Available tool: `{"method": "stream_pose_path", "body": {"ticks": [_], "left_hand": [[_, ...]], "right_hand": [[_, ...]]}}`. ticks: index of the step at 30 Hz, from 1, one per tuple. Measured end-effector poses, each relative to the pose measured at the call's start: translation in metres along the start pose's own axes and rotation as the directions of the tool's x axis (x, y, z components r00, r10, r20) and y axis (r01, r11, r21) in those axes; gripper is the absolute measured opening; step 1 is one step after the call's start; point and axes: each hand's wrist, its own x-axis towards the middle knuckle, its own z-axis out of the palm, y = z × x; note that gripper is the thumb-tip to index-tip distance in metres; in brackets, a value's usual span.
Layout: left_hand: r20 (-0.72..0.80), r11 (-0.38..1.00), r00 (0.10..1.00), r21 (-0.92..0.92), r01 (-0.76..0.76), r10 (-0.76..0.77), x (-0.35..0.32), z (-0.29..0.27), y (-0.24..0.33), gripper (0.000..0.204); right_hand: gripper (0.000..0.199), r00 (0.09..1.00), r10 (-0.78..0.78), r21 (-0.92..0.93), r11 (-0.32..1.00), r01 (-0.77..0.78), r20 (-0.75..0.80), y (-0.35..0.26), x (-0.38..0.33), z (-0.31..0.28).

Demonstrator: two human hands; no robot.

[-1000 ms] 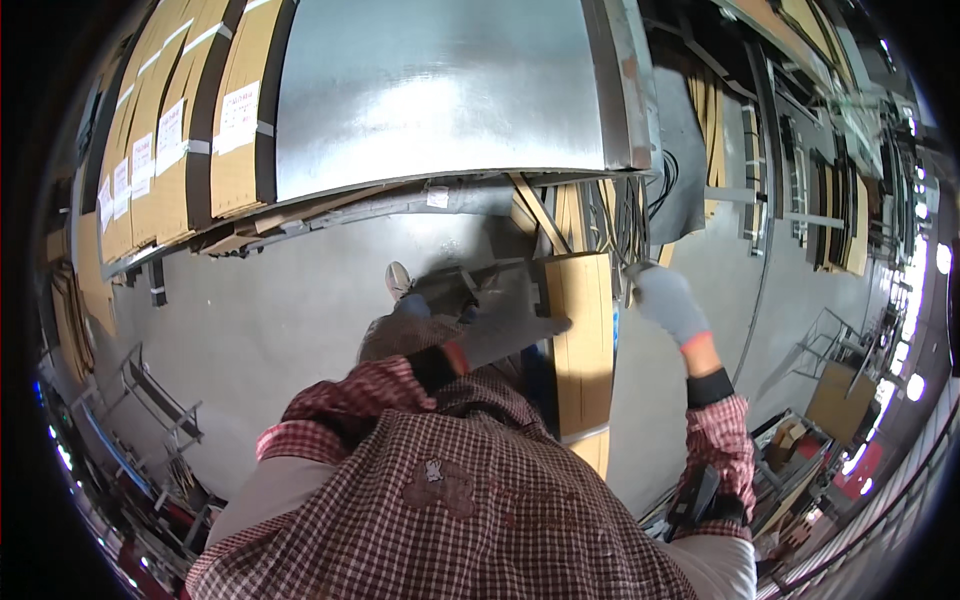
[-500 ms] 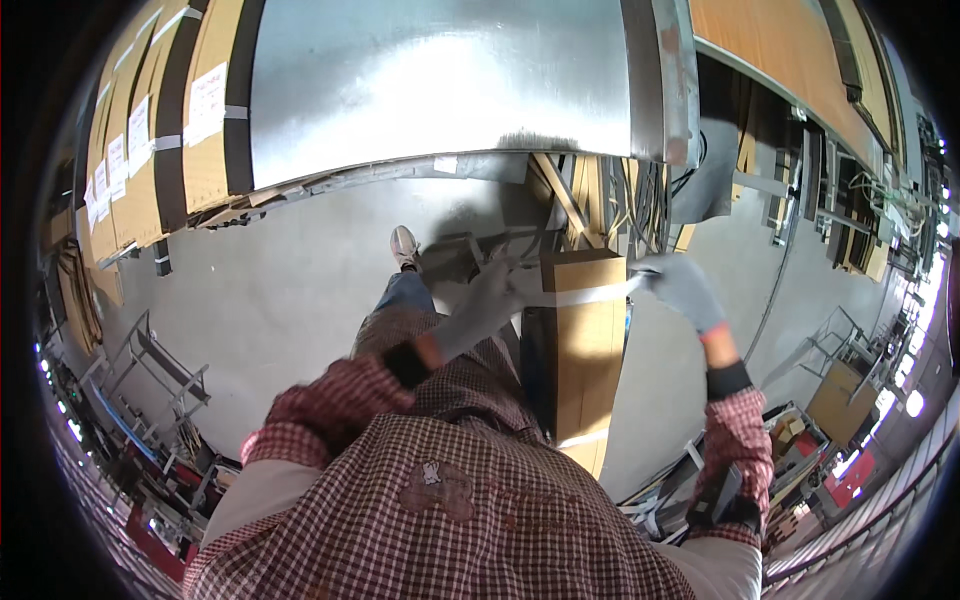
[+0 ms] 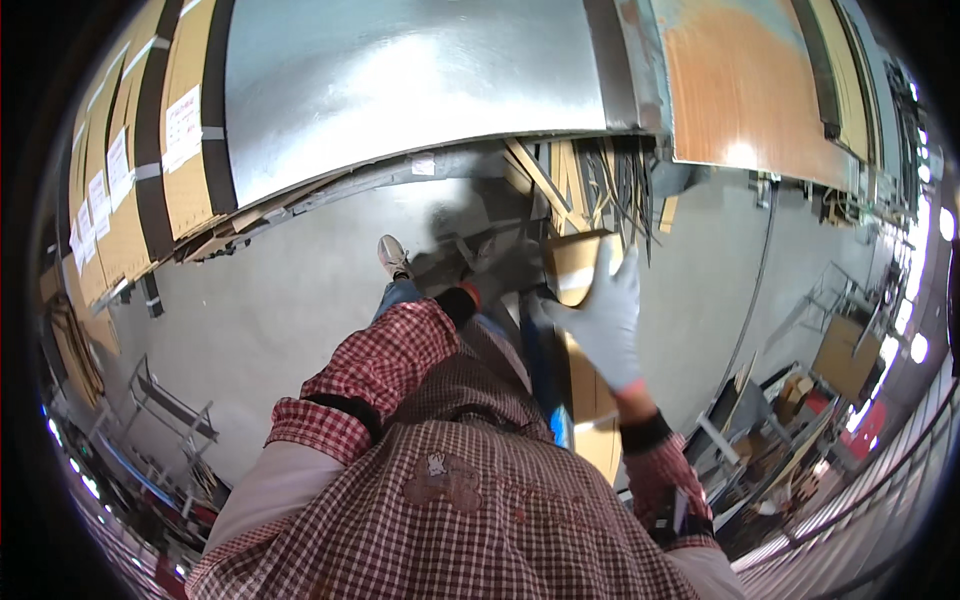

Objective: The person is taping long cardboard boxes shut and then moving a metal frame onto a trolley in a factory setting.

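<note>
The right hand (image 3: pixel 603 318), gloved grey, lies spread flat on a tall brown cardboard piece (image 3: pixel 583 350) standing beside the person's legs. The left hand (image 3: pixel 497 272), blurred, touches its upper edge; its grip cannot be told.

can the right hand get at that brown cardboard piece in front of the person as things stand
Probably yes. The gloved right hand is spread open right against the brown cardboard piece, with nothing between them. The left hand is close beside it in a dark glove, but does not seem to block the way.
</note>
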Motion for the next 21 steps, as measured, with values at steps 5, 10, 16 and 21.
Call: {"method": "stream_pose_path", "body": {"ticks": [5, 10, 16, 21], "left_hand": [[-0.224, 0.652, 0.937, -0.674, -0.348, 0.268, -0.076, -0.075, 0.049, 0.031], [-0.547, 0.905, 0.796, -0.148, -0.399, 0.261, 0.015, -0.045, 0.142, 0.024], [-0.425, 0.943, 0.866, 0.301, -0.14, 0.264, 0.02, -0.027, 0.149, 0.023], [-0.564, 0.94, 0.805, 0.34, 0.027, 0.181, 0.007, -0.032, 0.157, 0.051]], "right_hand": [[0.11, 0.973, -0.107, -0.163, 0.984, 0.074, -0.205, 0.007, -0.01, 0.035], [0.07, 0.998, -0.057, 0.693, 0.72, 0.029, 0.018, 0.03, -0.014, 0.024], [0.029, 0.967, -0.236, 0.257, 0.944, 0.206, 0.093, 0.016, -0.008, -0.071], [0.02, 0.771, -0.444, 0.346, 0.887, 0.306, 0.456, 0.044, 0.06, -0.082]]}}
